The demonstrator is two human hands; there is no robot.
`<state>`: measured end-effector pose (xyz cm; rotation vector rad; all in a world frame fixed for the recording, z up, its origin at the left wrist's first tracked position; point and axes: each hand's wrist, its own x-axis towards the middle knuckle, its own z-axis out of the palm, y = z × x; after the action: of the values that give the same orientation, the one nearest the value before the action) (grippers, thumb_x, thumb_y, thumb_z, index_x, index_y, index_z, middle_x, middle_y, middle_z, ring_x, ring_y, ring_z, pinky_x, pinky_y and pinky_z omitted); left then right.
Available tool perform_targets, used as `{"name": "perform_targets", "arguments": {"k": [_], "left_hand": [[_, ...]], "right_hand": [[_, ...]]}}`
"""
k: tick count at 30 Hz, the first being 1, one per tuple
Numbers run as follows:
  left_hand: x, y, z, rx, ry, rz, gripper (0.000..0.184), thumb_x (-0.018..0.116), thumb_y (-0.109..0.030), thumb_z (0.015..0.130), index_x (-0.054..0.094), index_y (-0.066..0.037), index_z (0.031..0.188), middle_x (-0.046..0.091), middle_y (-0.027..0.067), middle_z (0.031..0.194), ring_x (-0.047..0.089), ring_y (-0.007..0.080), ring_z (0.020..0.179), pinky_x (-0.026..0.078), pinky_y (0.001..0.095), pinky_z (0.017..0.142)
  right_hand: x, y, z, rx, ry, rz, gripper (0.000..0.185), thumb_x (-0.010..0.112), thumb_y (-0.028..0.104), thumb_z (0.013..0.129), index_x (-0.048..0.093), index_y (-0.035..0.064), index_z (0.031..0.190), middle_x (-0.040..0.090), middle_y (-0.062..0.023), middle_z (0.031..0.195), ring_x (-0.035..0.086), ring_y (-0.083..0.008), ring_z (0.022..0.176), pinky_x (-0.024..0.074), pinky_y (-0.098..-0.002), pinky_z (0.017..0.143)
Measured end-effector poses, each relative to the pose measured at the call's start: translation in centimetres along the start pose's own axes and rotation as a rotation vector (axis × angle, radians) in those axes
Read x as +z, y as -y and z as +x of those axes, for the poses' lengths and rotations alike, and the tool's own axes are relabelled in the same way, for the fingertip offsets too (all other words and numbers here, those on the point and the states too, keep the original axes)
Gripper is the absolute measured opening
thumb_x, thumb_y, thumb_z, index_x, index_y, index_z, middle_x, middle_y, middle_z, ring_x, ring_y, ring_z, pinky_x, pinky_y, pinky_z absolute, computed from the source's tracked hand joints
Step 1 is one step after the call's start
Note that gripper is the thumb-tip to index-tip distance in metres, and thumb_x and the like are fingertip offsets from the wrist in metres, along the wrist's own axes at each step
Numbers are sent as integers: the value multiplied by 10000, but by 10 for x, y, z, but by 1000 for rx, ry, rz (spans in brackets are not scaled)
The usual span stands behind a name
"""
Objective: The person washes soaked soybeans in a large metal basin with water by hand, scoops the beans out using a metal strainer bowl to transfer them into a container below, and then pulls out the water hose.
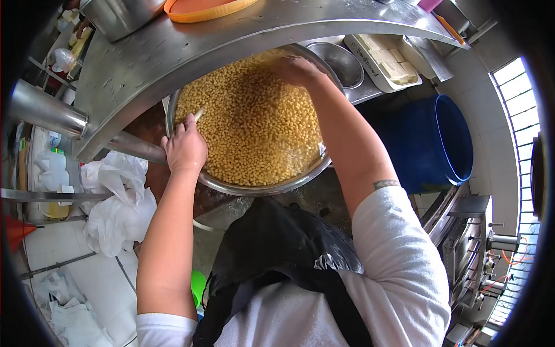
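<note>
A wide steel bowl [272, 189] holds a mass of yellow soybeans [248, 156] with water glinting at the near right. At the bowl's left rim, my left hand [186, 144] is closed on a short pale tube that looks like a hose end [199, 113], pointing over the beans. My right hand [296, 70] reaches to the far right side of the bowl, low over or into the beans. Its fingers are blurred and in shadow, so their shape does not show.
A steel shelf [231, 43] arches over the bowl's far side, carrying an orange tray [208, 8] and a metal pot [118, 17]. Right of the bowl are a smaller metal bowl [341, 62], a white tub of pale blocks [384, 61] and a blue barrel [428, 144]. Plastic bags [121, 196] hang left.
</note>
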<state>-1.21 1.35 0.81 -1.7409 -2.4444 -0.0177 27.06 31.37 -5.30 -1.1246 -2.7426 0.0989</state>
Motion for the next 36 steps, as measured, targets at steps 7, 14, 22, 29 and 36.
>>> {"name": "perform_targets", "arguments": {"k": [7, 14, 22, 29, 36], "left_hand": [[4, 1, 1, -4, 13, 11, 521, 539, -219, 1035, 546, -127, 1548, 744, 144, 1244, 726, 318, 1129, 424, 518, 1056], [4, -1, 1, -6, -1, 34, 502, 552, -220, 1032, 566, -142, 1527, 748, 122, 1186, 731, 309, 1091, 433, 511, 1013], [12, 2, 3, 23, -47, 55, 488, 566, -224, 1034, 578, -141, 1515, 751, 122, 1155, 736, 303, 1059, 443, 507, 971], [7, 1, 1, 22, -32, 61, 521, 570, -220, 1029, 546, -141, 1544, 756, 136, 1164, 744, 316, 1050, 441, 514, 973], [14, 3, 1, 29, -61, 67, 521, 563, -224, 1027, 550, -133, 1540, 755, 137, 1171, 741, 313, 1063, 438, 517, 984]], "right_hand": [[26, -14, 4, 140, 478, 73, 367, 621, 251, 994, 756, 56, 1274, 716, -225, 1339, 685, -400, 1253, 558, -496, 1030], [115, -37, 6, 780, 404, 594, 341, 688, 312, 930, 782, 50, 1127, 768, -216, 1037, 754, -346, 872, 589, -507, 721], [107, 1, -40, 964, 187, 485, 407, 690, 361, 947, 756, 33, 1179, 760, -207, 1094, 747, -335, 919, 591, -492, 767], [122, 33, -65, 1108, 122, 583, 468, 691, 403, 962, 733, 18, 1224, 754, -199, 1144, 741, -326, 961, 592, -479, 808], [135, 59, -77, 1190, 70, 730, 531, 692, 446, 977, 710, 3, 1269, 747, -190, 1194, 736, -316, 1002, 593, -465, 848]]}}
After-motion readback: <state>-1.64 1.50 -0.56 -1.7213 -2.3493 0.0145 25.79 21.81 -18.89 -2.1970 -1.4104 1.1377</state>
